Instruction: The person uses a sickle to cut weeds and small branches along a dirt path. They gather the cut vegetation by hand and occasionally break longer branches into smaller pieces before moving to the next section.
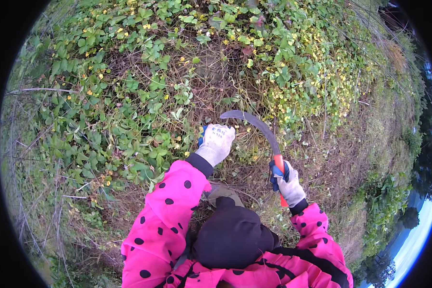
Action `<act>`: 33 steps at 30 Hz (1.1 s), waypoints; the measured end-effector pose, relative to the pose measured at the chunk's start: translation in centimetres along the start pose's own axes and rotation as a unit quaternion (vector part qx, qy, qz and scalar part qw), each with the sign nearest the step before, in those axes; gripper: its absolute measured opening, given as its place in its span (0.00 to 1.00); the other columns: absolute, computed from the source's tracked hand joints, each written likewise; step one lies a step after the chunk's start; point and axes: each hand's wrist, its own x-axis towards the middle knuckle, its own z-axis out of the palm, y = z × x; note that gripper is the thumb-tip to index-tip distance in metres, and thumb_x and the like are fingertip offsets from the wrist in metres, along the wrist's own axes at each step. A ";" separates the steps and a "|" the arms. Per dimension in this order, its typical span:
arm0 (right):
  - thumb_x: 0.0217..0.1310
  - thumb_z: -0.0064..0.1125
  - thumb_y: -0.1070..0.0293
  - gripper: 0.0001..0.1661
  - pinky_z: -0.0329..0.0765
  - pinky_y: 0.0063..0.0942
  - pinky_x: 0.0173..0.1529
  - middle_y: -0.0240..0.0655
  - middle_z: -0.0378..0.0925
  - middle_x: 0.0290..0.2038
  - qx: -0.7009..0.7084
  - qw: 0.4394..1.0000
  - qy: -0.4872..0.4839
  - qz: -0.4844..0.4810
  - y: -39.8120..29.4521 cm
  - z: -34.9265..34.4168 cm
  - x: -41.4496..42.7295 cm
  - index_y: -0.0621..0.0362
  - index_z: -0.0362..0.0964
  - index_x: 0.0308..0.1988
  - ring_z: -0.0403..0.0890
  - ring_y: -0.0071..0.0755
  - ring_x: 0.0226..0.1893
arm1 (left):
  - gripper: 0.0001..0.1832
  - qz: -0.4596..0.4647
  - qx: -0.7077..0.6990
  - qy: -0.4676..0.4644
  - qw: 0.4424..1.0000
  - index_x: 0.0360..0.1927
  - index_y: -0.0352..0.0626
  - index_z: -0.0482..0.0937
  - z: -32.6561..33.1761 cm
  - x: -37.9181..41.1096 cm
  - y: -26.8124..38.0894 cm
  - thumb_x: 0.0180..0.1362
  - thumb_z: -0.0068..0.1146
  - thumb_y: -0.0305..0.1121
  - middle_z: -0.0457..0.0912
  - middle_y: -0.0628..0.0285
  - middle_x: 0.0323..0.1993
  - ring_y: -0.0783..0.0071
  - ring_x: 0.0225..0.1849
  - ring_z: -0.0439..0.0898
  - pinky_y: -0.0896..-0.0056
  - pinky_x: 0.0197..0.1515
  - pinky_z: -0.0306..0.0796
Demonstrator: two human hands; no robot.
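My right hand, in a white and blue work glove, grips the orange handle of a sickle. The sickle's curved dark blade arches up and to the left, its tip just above and to the right of my left hand. That hand wears a matching glove with writing on its back. Its fingers are curled down at the low vines, and whether they hold any stems is hidden under the hand. Leafy green vines with small yellow leaves lie around and in front of the left hand. Both sleeves are pink with black dots.
Dry stems and matted brown plant litter show among the vines ahead. More dry ground cover spreads to the right, with a leafy bush beyond. Thin dry stalks stand at the left. A boot lies partly hidden below my left hand.
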 end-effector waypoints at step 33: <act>0.57 0.51 0.69 0.26 0.72 0.27 0.42 0.37 0.74 0.36 0.027 0.994 -0.060 0.082 10.9 4.9 -2.6 0.61 0.60 0.56 0.75 0.33 0.35 | 0.31 -0.014 0.290 -0.155 0.944 0.63 0.43 0.61 1.3 -4.1 -3.6 0.53 0.50 0.32 0.69 0.54 0.54 0.62 0.53 0.69 0.58 0.49 0.64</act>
